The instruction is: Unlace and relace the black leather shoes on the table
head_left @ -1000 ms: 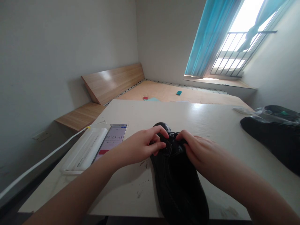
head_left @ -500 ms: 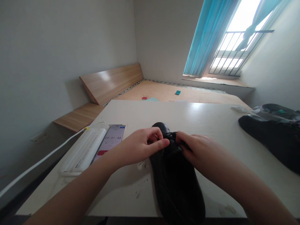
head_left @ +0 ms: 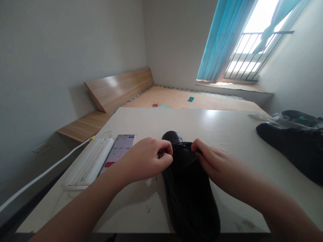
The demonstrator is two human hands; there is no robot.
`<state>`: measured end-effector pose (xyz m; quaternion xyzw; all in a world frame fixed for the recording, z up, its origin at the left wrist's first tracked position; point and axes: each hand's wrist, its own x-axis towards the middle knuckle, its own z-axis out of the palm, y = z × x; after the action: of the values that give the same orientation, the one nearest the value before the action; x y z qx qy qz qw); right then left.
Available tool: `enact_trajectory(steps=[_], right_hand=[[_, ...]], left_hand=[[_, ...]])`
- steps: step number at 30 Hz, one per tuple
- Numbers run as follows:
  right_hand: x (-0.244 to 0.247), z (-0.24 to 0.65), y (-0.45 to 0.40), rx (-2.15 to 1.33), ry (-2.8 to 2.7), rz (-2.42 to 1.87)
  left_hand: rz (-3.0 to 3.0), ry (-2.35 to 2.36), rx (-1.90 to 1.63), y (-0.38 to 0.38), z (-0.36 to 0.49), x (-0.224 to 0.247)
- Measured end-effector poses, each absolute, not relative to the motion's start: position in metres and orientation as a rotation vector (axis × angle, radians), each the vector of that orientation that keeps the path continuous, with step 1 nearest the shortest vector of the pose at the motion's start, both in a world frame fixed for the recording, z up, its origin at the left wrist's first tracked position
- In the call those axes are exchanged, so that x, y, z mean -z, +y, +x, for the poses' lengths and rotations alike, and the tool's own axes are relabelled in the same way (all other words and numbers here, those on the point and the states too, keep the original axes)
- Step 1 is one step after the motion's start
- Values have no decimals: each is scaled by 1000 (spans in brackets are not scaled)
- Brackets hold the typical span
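Observation:
A black leather lace-up shoe point(head_left: 190, 191) lies on the white table point(head_left: 202, 124), its toe towards me and its heel at the far end. A thin black shoelace point(head_left: 181, 144) stretches across the shoe's top. My left hand point(head_left: 145, 159) pinches one side of the lace at the shoe's near-left edge. My right hand point(head_left: 212, 161) grips the other side at the right edge. The fingers hide the lace ends and part of the eyelets.
To the left lie a phone point(head_left: 118, 151) showing a timer and a white plastic case point(head_left: 89, 164) with a white cable. A dark cloth item point(head_left: 290, 148) and a clear plastic bag point(head_left: 290, 117) sit at the right. Beyond the table stands a wooden bed frame point(head_left: 176, 100).
My hands have drawn slightly apart, the left moving left, and the lace now looks tighter across the shoe. The shoe has barely moved.

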<state>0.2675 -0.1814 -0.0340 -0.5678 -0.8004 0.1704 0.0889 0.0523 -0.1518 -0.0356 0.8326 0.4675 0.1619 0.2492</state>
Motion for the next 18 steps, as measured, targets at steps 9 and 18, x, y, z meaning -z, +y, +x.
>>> enact_trajectory(steps=[9,18], right_hand=[[35,265,-183,-428,-2274,-1676],[36,268,-184,-487,-2243,-1690]], left_hand=[[2136,1160,-481,-149,54,40],[2102,1153,-494,-148,56,40]])
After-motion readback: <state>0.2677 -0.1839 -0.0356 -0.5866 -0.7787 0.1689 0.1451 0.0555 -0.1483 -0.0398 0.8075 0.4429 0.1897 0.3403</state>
